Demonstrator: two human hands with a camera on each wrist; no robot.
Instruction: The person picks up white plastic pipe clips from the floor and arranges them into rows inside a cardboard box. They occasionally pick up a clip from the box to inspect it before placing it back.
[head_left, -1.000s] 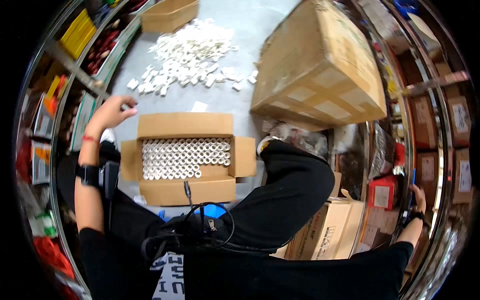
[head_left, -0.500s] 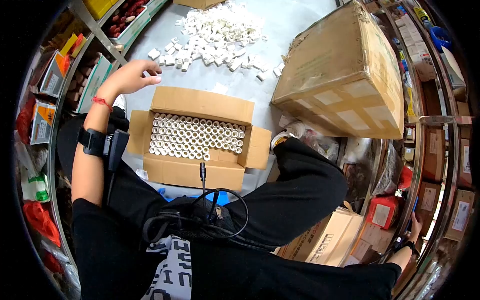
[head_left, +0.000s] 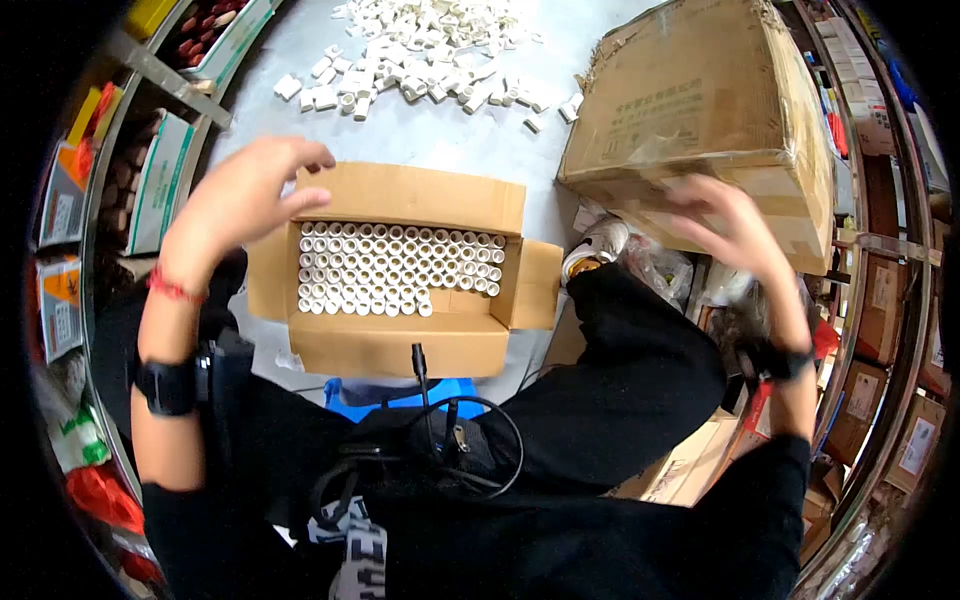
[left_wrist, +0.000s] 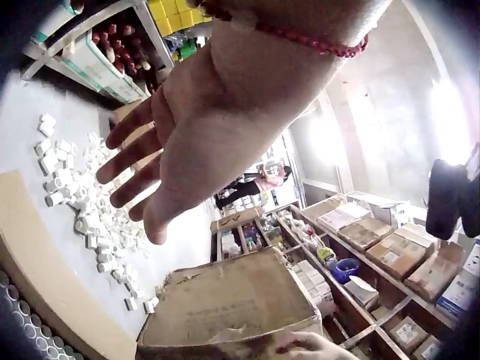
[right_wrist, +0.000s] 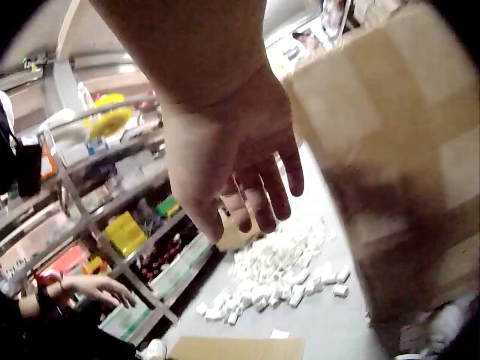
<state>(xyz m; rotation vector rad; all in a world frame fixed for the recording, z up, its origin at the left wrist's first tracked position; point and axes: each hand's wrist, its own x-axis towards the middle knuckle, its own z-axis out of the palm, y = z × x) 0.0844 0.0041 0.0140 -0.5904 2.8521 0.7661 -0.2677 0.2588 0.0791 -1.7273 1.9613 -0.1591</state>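
My left hand (head_left: 262,190) hovers over the upper left corner of an opened carton (head_left: 400,345), its fingers loosely bent and nothing in them. Rows of short white plastic pipe fittings (head_left: 365,272) stand on end inside the carton, and bare cardboard shows at its lower right. In the head view my right hand (head_left: 722,222), blurred, is in front of the big taped cardboard box (head_left: 690,110). The right wrist view shows its fingers spread and holding nothing. Beyond the carton lies a loose heap of the same white fittings (head_left: 440,50) on the grey floor.
Metal shelves with bins (head_left: 165,185) line the left side; more shelving with small cartons (head_left: 860,400) runs along the right. A black cable (head_left: 421,365) rises from a pouch at my lap. Another person (left_wrist: 262,184) is far off in the left wrist view.
My right hand has come away from the right-hand shelf and swung inward to the big box. The left hand has shifted slightly toward the carton, which looks unchanged.
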